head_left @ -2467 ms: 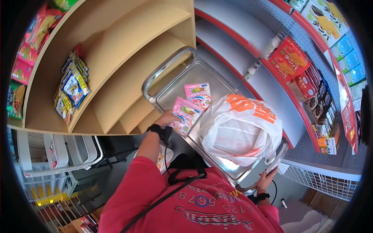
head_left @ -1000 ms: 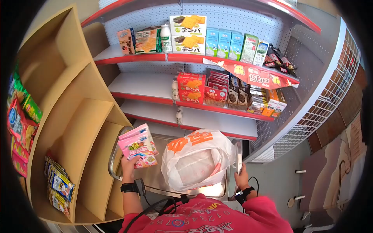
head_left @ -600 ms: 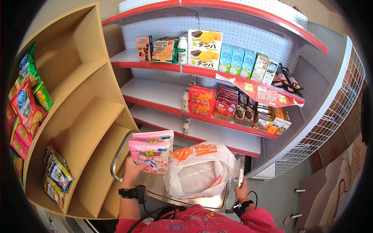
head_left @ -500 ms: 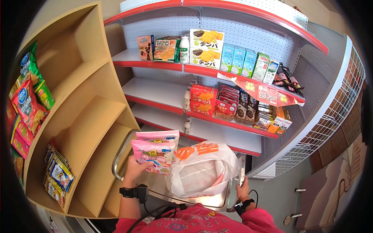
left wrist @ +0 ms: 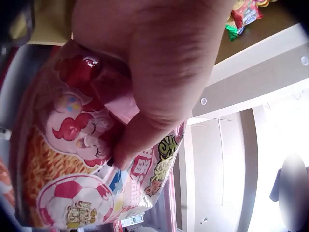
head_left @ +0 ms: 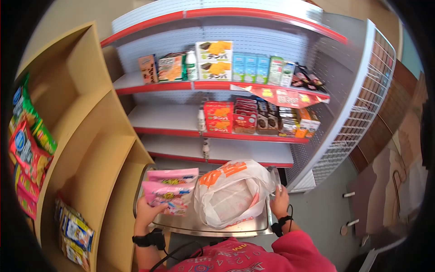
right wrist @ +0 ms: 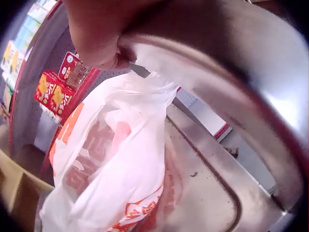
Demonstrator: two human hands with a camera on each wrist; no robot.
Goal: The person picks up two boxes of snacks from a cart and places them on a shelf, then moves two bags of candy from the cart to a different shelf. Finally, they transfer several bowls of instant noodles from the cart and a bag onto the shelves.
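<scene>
My left hand pinches pink snack packets, at least two overlapping, above the left part of the metal cart. In the left wrist view, the thumb lies across the front of the packet, printed with a pink cartoon pony, noodles and a ball. My right hand grips the cart's handle at its right end; the right wrist view shows its fingers hooked over the broad metal handle. A white plastic bag with orange print sits on the cart between both hands, its mouth gaping.
A wooden shelf unit at left bears chip bags and small blue-and-yellow packets. Ahead, a red-edged rack holds cracker boxes, milk cartons and bottles. A white wire panel flanks the rack at right.
At first my left hand held a packet while another lay on the cart; now it holds them together, raised. The view has swung toward the red-edged rack. My right hand stays on the handle.
</scene>
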